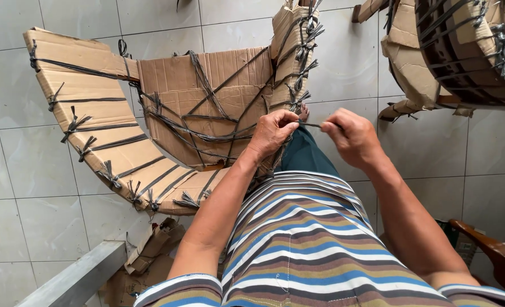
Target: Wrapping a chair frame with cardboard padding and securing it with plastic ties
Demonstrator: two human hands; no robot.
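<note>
I am looking down at my two hands working a dark strap [311, 124] stretched between them. My left hand [273, 132] is pinching one end of it against the edge of the cardboard-wrapped chair [178, 102], fingers pressed together. My right hand [352, 136] is gripping the other end in a closed fist, just beside the left. The chair is standing on the tiled floor [31, 182], its cardboard bound with many knotted dark straps. A second wrapped chair [462, 51] is sitting well apart at upper right. A striped shirt [303, 244] is filling the lower frame.
</note>
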